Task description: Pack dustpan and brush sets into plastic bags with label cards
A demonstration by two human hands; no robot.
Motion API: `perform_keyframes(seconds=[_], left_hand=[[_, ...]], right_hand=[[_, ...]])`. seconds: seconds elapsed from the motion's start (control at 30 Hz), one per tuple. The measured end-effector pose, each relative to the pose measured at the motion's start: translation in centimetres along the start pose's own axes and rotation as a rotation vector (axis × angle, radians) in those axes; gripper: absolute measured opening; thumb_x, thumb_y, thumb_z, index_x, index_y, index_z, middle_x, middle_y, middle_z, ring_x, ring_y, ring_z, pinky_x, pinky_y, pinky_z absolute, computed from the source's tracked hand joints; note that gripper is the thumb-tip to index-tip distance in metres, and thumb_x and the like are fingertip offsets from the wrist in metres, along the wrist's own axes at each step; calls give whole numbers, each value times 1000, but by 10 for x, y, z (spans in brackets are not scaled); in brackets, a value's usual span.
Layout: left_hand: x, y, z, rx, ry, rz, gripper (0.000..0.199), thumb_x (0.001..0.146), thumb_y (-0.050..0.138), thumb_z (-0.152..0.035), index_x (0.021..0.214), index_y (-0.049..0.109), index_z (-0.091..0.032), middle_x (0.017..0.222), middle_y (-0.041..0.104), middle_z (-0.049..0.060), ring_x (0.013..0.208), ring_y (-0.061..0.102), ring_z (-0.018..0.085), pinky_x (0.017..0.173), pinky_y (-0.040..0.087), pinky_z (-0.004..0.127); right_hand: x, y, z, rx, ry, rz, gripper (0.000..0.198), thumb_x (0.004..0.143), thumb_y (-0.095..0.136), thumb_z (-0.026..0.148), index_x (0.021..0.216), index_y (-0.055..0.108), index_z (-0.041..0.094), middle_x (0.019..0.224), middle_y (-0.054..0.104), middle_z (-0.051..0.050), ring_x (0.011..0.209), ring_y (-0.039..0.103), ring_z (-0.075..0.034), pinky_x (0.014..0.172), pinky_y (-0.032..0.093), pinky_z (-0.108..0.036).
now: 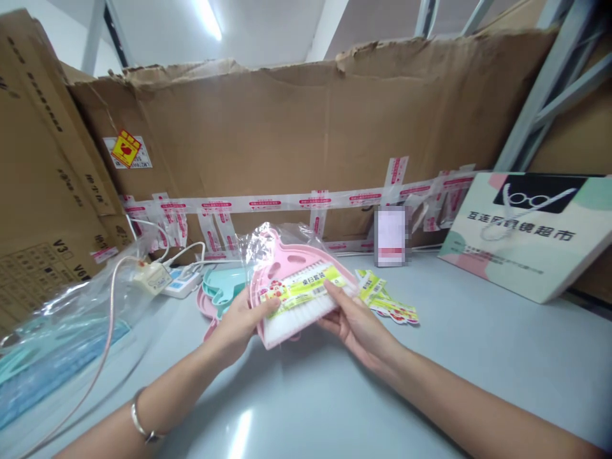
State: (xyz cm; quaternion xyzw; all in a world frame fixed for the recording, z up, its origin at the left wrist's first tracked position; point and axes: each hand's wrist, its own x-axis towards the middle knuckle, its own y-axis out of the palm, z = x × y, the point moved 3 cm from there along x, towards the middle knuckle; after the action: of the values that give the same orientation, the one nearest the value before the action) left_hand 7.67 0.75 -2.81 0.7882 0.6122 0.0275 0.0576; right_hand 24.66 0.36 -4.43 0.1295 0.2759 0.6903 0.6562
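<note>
Both hands hold the pink dustpan-and-brush set (pixel 296 290) above the grey table (pixel 478 344): left hand (pixel 241 325) grips its left edge, right hand (pixel 351 322) pinches the brush end. Label card on; bag apparently half-off. Loose label cards (pixel 389 303) lie right; teal dustpans (pixel 222 287) left.

We see grey tabletop (pixel 478 357), brown cardboard wall (pixel 296 127) taped behind it, metal shelf frame (pixel 540 95) right, ceiling light strip (pixel 209 18) overhead.

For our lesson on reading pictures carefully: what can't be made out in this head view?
- Small upright card: face blurred out.
- Pink dustpan: lower part hidden by brush and label.
- Left hand, right hand: palms hidden.
- Blue items in clear bag: cut off by left edge.
</note>
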Motion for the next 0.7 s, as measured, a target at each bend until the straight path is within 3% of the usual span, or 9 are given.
perform_keyframes(seconds=[0.07,0.13,0.2,0.33,0.4,0.57,0.7], left_hand=[[4,-8,-1,-9,-16,-27,42,67,70,-30,105,57,-16,97,69,10,80,66,23,67,53,28],[7,-13,-3,-17,-14,-48,43,66,71,-28,105,57,-17,98,69,9,83,66,22,69,53,27],[7,-14,-4,-11,-17,-46,43,65,71,-27,104,57,-16,98,69,9,83,66,22,70,53,27],[3,-9,-5,-6,-34,12,40,68,69,-27,105,57,-17,97,69,9,79,67,22,66,54,29],[2,-8,-5,-19,-45,27,41,69,68,-28,107,56,-17,96,70,9,77,67,22,66,54,30],[4,-11,3,8,-135,-31,38,69,66,-33,101,60,-14,86,71,9,71,67,21,63,53,29],[9,-17,9,93,-214,-148,38,68,65,-41,92,64,-11,76,71,8,62,65,19,49,48,23]], right_hand=[[9,-10,8,-134,-58,-73,26,65,71,34,75,56,15,48,55,5,40,48,-7,35,38,-16],[16,-20,14,-206,-143,-178,29,59,76,30,69,52,16,44,47,8,36,39,-4,31,29,-14],[19,-24,18,-191,-179,-222,33,56,78,25,77,54,17,54,56,7,45,47,-5,36,33,-14],[18,-15,16,-80,-22,78,35,62,72,19,94,59,13,79,68,-3,70,62,-14,63,49,-23],[17,-12,14,-62,34,146,28,64,69,16,91,61,11,78,69,-6,69,63,-14,64,50,-24],[18,-13,6,-135,58,1,23,69,65,17,90,63,9,73,70,-7,59,64,-15,51,52,-23],[14,-12,8,-131,60,6,22,74,61,17,94,61,9,80,70,-9,68,66,-17,58,56,-27]])
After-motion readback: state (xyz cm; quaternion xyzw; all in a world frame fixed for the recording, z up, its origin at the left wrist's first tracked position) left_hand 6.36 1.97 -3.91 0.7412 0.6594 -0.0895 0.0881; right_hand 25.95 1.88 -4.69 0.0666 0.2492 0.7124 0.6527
